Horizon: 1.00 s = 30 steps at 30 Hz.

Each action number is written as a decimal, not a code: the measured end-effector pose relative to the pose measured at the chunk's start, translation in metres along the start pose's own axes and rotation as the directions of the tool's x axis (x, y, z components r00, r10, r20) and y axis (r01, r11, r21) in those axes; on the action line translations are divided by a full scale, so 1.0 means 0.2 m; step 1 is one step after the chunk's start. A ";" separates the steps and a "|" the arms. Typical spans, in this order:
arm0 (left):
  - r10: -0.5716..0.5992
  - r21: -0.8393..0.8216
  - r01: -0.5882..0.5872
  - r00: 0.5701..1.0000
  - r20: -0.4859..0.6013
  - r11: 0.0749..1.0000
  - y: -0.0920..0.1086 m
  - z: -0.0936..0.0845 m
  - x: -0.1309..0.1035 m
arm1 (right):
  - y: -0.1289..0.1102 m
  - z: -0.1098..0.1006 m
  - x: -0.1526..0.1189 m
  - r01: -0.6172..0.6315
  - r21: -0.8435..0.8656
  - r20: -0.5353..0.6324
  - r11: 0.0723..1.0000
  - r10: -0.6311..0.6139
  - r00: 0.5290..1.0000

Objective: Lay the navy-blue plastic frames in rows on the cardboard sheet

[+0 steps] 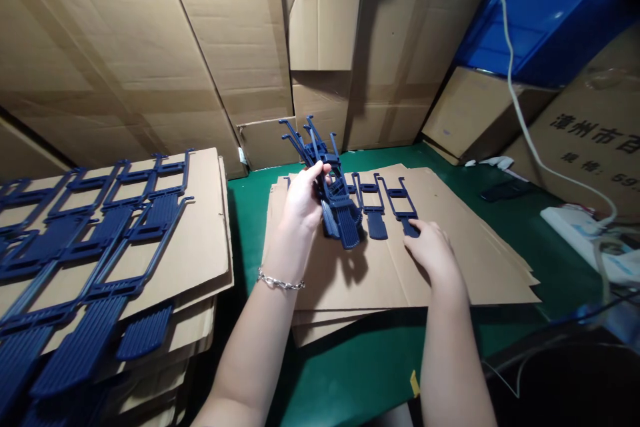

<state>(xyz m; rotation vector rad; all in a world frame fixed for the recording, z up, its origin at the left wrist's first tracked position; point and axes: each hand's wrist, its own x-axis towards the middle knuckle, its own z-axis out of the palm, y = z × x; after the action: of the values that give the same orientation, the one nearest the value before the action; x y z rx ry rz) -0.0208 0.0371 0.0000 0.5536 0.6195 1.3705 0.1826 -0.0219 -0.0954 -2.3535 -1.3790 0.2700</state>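
My left hand (306, 197) is closed round a bunch of dark blue plastic brackets (345, 223), raised above the cardboard sheets. Each bracket has a ribbed flat paddle and a frame with two hooked prongs; the prongs point up and away from me. My right hand (431, 245) has its fingertips on the paddle of a single bracket (399, 200) lying flat on the cardboard. Whether those fingers grip it or only press on it cannot be made out. Between the hands another bracket (373, 197) lies flat, and more are partly hidden behind the held bunch.
Cardboard sheets (480, 267) lie on a green table (330, 373). At left, a cardboard stack (193, 260) carries rows of blue brackets (100, 240). Large cartons (240, 27) wall the back. On the right are a blue bin (540, 13), a white cable (523, 113) and a white power strip (575, 230).
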 end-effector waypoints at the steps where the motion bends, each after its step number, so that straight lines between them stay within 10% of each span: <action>1: -0.008 0.016 0.007 1.000 0.025 1.000 -0.01 0.00 0.00 | 0.00 0.00 0.00 0.011 0.011 -0.001 1.000 -0.011 1.000; 7: -0.048 0.088 0.038 0.991 0.124 0.995 -0.04 -0.02 0.01 | -0.04 -0.01 -0.03 0.083 0.146 -0.166 0.986 -0.058 0.984; 10: -0.011 0.116 -0.006 0.990 0.139 0.993 -0.05 -0.01 0.01 | -0.13 -0.05 -0.10 0.330 0.387 -0.323 0.861 -0.209 0.923; 15: 0.136 0.174 -0.159 0.981 0.136 0.972 -0.08 0.02 -0.01 | -0.28 -0.05 -0.24 0.503 0.553 -0.121 0.665 -0.533 0.837; 24: 0.206 0.109 -0.213 0.976 0.069 0.971 -0.12 0.02 0.00 | -0.30 0.05 -0.23 0.383 0.647 -0.101 0.659 -0.423 0.900; 30: 0.238 0.097 -0.241 0.971 0.037 0.966 -0.18 0.04 -0.02 | -0.28 0.10 -0.20 0.511 0.516 -0.147 0.687 -0.516 0.843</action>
<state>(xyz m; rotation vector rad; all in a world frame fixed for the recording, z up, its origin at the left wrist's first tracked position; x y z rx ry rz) 0.0107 0.0291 -0.0195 0.7449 0.6184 1.5625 0.1115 -0.0272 -0.0897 -1.4361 -1.6428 0.4340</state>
